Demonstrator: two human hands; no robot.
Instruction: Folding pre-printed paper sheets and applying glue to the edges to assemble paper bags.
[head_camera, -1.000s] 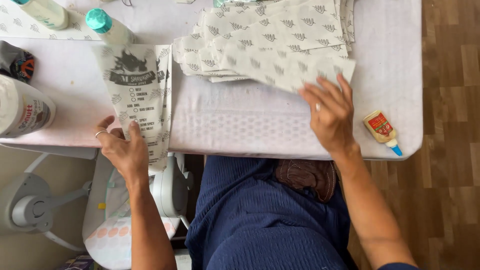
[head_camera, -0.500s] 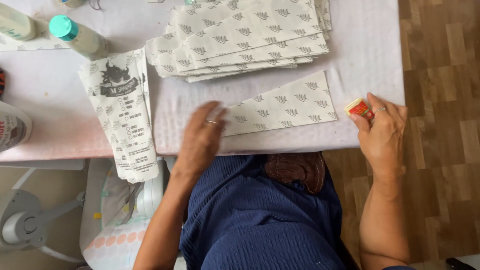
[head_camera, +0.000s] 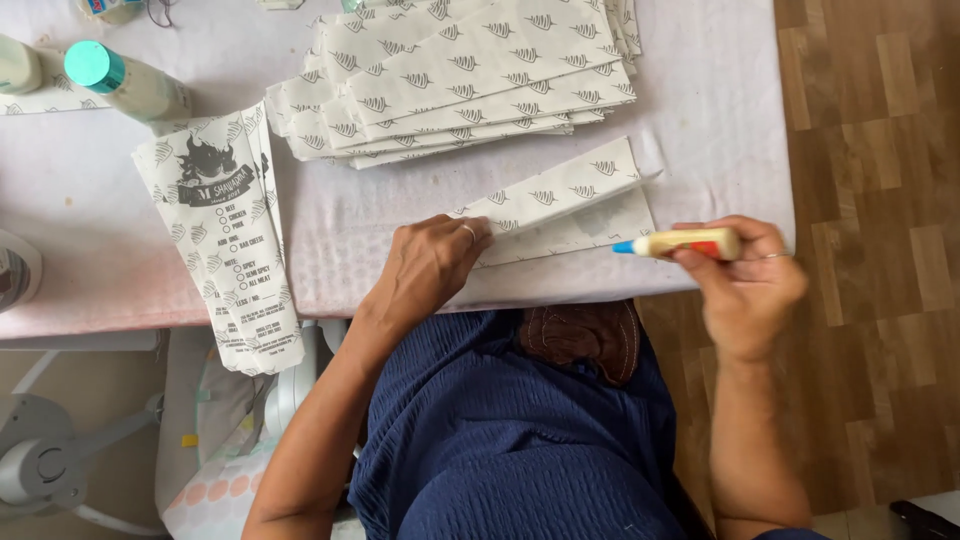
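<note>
My left hand (head_camera: 432, 262) presses down on the left end of a printed paper sheet (head_camera: 575, 205) lying near the table's front edge, its top flap folded up. My right hand (head_camera: 745, 270) holds a small glue bottle (head_camera: 690, 243) sideways, its blue tip pointing left at the sheet's right edge. Behind the sheet lies a fanned stack of like printed sheets (head_camera: 470, 75).
A pile of finished paper bags (head_camera: 225, 240) hangs over the table's (head_camera: 720, 120) front edge at the left. A teal-capped bottle (head_camera: 125, 85) lies at the back left. A fan (head_camera: 45, 465) stands on the floor at lower left. Wooden floor lies to the right.
My left hand moved from the bag pile to the single sheet and lifted its flap. My right hand picked up the glue bottle from the table edge and brought it to the sheet.
</note>
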